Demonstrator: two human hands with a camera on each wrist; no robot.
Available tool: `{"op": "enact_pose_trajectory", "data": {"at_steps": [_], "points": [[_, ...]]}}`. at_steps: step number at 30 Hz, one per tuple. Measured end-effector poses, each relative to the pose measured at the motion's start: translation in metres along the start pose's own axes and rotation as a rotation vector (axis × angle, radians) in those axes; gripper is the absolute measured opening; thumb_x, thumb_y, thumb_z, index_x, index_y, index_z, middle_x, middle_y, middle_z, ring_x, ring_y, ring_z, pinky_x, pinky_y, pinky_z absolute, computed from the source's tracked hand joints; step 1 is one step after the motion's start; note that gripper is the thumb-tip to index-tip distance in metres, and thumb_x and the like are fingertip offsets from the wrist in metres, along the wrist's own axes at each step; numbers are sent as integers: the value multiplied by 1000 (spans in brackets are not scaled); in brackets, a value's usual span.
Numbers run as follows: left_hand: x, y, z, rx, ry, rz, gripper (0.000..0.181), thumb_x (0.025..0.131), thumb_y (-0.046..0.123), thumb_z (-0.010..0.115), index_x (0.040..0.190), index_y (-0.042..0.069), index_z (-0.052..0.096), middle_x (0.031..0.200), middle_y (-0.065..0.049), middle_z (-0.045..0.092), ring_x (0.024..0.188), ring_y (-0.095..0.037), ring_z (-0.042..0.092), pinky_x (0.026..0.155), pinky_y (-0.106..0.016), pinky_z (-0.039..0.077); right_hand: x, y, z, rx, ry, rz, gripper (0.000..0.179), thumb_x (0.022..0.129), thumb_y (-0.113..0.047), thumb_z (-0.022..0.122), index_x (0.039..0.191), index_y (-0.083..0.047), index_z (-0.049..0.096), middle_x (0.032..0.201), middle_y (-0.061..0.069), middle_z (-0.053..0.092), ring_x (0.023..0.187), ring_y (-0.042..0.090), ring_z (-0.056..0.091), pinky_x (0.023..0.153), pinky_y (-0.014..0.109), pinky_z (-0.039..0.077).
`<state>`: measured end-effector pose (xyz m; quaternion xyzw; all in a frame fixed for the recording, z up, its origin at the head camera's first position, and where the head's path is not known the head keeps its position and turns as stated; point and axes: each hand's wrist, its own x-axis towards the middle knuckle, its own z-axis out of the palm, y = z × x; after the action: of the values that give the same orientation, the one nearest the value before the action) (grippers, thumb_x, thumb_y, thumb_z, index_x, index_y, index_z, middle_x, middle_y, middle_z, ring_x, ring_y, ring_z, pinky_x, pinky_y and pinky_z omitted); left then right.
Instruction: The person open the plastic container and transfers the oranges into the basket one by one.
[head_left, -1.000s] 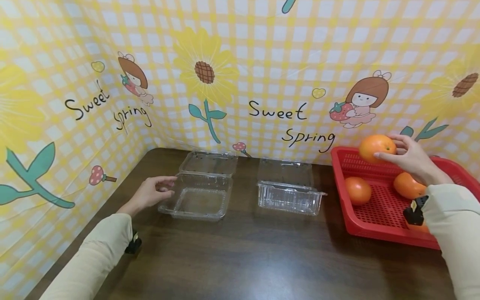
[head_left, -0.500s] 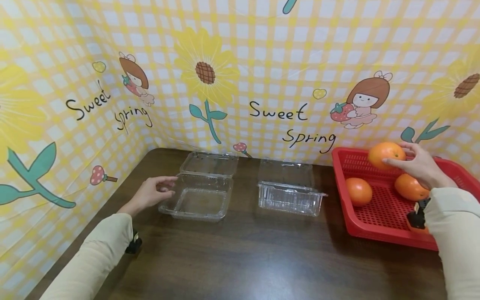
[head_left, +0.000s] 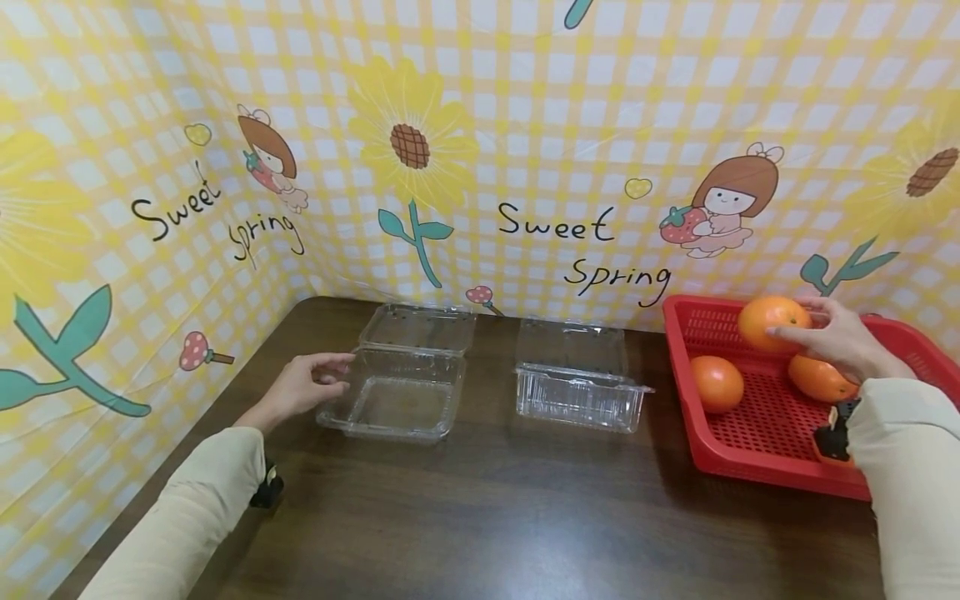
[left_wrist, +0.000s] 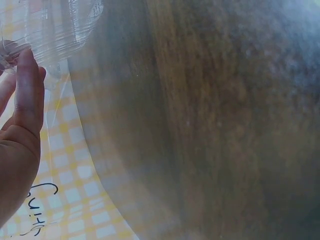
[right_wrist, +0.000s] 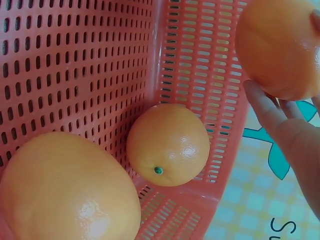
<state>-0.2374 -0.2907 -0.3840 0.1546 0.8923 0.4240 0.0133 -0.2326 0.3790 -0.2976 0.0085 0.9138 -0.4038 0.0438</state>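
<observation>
My right hand (head_left: 847,337) holds an orange (head_left: 771,323) over the back of the red basket (head_left: 693,425). In the right wrist view the held orange (right_wrist: 280,47) is at the upper right, with fingers round its side. A second orange (head_left: 716,385) lies at the basket's left wall, and another orange (head_left: 819,375) sits under the right hand, partly hidden by it. My left hand (head_left: 296,387) is at the left side of an open clear plastic clamshell box (head_left: 405,429), fingers loosely bent. The left wrist view has its fingertips (left_wrist: 26,57) right at the clear plastic.
A second clear clamshell box (head_left: 577,404) stands open mid-table, its lid (head_left: 572,343) tipped back toward the cloth. Yellow checked cloth (head_left: 555,125) hangs behind and to the left of the dark wooden table (head_left: 480,517). The red basket occupies the right end.
The right hand has moved slightly right and down with the orange, lower over the basket. My left hand and both clamshell boxes have stayed put.
</observation>
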Motion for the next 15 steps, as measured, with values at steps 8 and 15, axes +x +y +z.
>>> {"op": "enact_pose_trajectory", "data": {"at_steps": [8,15], "points": [[0,-1,0,12,7,3,45,78,0,61,120,-9,49,104,-27,56,83,-28,59,62,-22,51,1,0,3,-38,-66,28,80,88,-33,52,134,14,4,127,39,19,107,45,31,66,22,46],[1,-1,-1,16,12,17,43,77,-3,60,119,-9,50,102,-26,57,80,-24,60,62,-21,51,3,4,4,-63,-99,55,82,88,-34,52,133,15,5,126,40,19,108,47,31,75,34,49]]}}
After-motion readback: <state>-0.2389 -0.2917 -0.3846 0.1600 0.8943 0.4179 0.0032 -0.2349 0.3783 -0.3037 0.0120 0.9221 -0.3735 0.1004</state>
